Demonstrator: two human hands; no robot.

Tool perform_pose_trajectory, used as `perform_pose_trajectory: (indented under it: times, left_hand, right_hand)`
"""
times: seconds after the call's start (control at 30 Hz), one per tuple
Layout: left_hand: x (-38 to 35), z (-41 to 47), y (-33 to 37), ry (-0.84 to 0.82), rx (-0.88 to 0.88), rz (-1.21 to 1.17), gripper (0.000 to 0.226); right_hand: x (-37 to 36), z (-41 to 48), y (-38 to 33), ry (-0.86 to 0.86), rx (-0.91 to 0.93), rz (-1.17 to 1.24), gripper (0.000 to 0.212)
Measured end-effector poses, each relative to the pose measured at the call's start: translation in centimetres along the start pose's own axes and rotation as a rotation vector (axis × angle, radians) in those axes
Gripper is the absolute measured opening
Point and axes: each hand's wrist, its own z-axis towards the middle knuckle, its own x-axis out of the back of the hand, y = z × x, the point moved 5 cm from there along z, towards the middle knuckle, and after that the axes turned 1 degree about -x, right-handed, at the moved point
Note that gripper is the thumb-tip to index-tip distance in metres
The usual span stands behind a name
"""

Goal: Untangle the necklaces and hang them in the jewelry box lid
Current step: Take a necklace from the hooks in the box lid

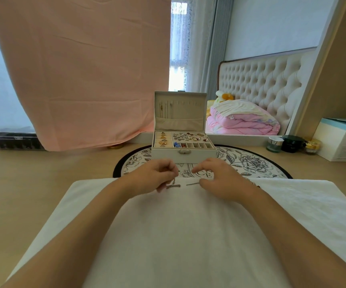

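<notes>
A pale wooden tabletop [43, 183] is carrying a white towel [292, 204] spreading across its near part, overlapping the near edge of a round floral mat [257, 163]. A clear plastic case [12, 140] is sitting far left; 3 small jars [292, 143] and a blue-and-white carton [340, 140] are standing far right.

— Can we read anything here?
— Only the letters "CE" on the round mat [251, 163], at its near edge. On the carton [342, 142] far right, we find the print too small.
</notes>
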Motion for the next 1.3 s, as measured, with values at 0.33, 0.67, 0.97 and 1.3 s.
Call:
perform_pose_trajectory:
  times: [0.33, 0.67, 0.97, 1.3]
  left_hand:
    - [2.4, 1.8, 3.8, 0.143, -0.198, -0.164, 0.011]
    - [7.0, 5.3, 5.1, 0.005, -0.112, 0.124, 0.030]
    - [10.8, 11.8, 7.2, 0.097, -0.147, -0.456, 0.028]
    - [16.1, 21.7, 6.9, 0.449, -0.098, -0.326, 0.020]
  right_hand:
    - [0.3, 2.1, -4.1, -0.216, 0.007, 0.910, 0.020]
    - [3.9, 6.1, -2.9, -0.249, -0.098, 0.841, 0.027]
    - [10.1, 13.8, -3.1, 0.090, 0.015, 0.625, 0.015]
    - [11.2, 25.2, -1.4, 0.199, -0.139, 0.668, 0.015]
